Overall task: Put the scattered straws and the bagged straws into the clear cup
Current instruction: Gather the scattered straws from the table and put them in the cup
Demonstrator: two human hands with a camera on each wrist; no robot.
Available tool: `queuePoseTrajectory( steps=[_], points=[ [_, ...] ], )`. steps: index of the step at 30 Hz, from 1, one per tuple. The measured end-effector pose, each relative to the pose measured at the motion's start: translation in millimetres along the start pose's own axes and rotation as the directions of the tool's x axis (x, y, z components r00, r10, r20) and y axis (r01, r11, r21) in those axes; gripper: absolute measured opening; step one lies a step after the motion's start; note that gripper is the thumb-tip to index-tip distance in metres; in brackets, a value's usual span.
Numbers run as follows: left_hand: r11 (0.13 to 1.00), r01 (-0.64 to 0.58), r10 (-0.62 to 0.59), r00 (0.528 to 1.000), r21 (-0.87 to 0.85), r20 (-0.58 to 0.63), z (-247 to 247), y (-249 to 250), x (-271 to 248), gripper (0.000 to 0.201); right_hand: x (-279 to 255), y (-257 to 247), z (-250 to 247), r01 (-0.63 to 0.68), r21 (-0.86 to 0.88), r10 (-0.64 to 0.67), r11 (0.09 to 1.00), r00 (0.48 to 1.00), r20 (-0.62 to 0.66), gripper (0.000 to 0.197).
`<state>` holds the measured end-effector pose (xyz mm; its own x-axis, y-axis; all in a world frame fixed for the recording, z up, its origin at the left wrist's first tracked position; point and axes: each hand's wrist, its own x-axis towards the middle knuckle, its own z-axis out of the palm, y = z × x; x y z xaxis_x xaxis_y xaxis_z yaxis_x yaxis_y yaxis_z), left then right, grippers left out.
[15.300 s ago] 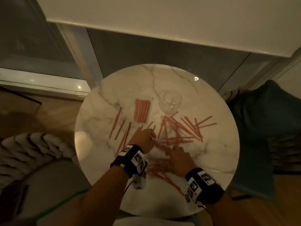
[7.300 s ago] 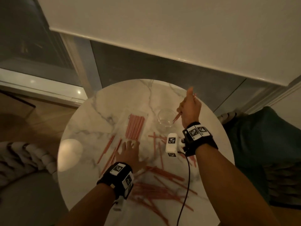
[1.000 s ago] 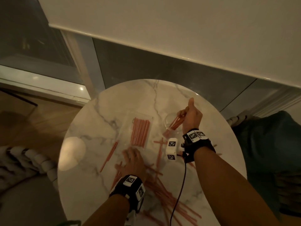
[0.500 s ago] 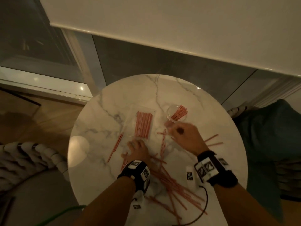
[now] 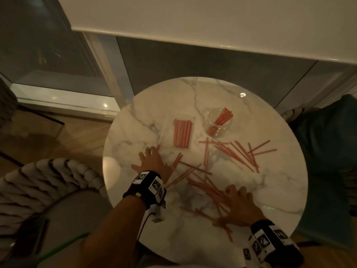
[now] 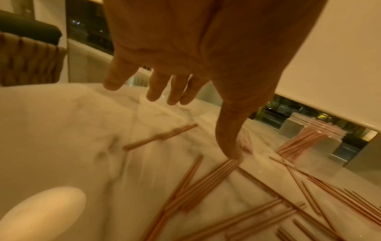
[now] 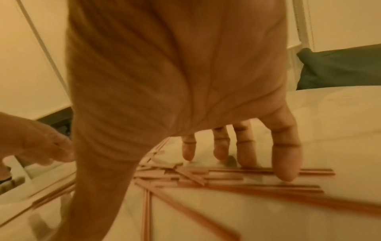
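Note:
Pink scattered straws [image 5: 204,182] lie across the round marble table [image 5: 270,190]. The clear cup [image 5: 220,122] stands at the back and holds several straws leaning right. Left of it lies the bag of straws [image 5: 181,135], flat. My left hand [image 5: 152,161] is spread flat on the table's left part, its thumb [image 6: 228,141] touching the ends of a few straws [image 6: 206,182]. My right hand [image 5: 237,206] lies palm down over the near pile, straight fingers [image 7: 286,156] pressing on straws [image 7: 247,177]. Neither hand holds anything.
A knitted cushion [image 5: 48,182] on a grey seat is at the left. A dark green cushion [image 5: 328,142] sits to the right. Behind the table are a white sill [image 5: 212,22] and a window frame [image 5: 108,70]. A light reflection [image 5: 111,171] shines on the table's left edge.
My right hand left the cup, where a bunch of straws now stands, and came down onto the near pile. My left hand slid left and spread flat.

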<state>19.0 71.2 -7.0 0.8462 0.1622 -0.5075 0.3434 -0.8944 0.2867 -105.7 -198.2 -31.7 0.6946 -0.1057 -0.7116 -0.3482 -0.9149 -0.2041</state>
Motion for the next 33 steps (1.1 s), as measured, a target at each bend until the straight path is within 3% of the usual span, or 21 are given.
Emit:
queuePoseTrajectory(
  steps=[3,5,10,15,17,27,31,33],
  points=[
    [0.999,0.05,-0.048,0.992,-0.013,0.116,18.0,-6.1,0.5,0.131,-1.2,-2.0,12.9,0.079,-0.014,-0.08,0.997,0.994,-0.073,0.12],
    [0.998,0.049,-0.054,0.989,0.039,0.138,29.5,-8.4,-0.1,0.131,5.1,-2.0,13.2,0.147,0.03,-0.142,0.989,0.982,-0.126,0.107],
    [0.991,-0.006,0.001,0.999,0.133,0.04,43.1,-11.1,-0.7,0.085,19.4,-7.6,9.1,0.284,0.16,-0.227,0.945,0.926,-0.3,0.057],
    [0.975,-0.089,0.102,0.993,0.205,-0.057,47.9,-12.9,-5.8,0.042,36.3,-21.3,11.4,0.325,0.164,-0.251,0.931,0.9,-0.357,0.031],
    [0.973,-0.114,0.132,0.988,0.2,-0.08,48.4,-12.2,-10.3,0.034,38.0,-31.1,9.9,0.337,0.149,-0.259,0.93,0.886,-0.385,0.022],
    [0.987,-0.124,0.135,0.985,0.106,-0.106,42.2,-17.9,-8.8,0.029,40.1,-45.4,-6.9,0.311,0.07,-0.269,0.948,0.898,-0.348,0.02],
    [0.998,-0.052,0.055,0.994,0.032,-0.096,36.9,-12.0,-1.6,0.072,39.3,-45.3,-6.9,0.297,0.037,-0.266,0.954,0.897,-0.353,0.021],
    [0.998,-0.032,0.036,0.997,0.053,-0.069,36.5,-8.8,2.9,0.081,40.3,-46.1,-7.4,0.291,0.041,-0.259,0.956,0.9,-0.35,0.022]
  ],
)
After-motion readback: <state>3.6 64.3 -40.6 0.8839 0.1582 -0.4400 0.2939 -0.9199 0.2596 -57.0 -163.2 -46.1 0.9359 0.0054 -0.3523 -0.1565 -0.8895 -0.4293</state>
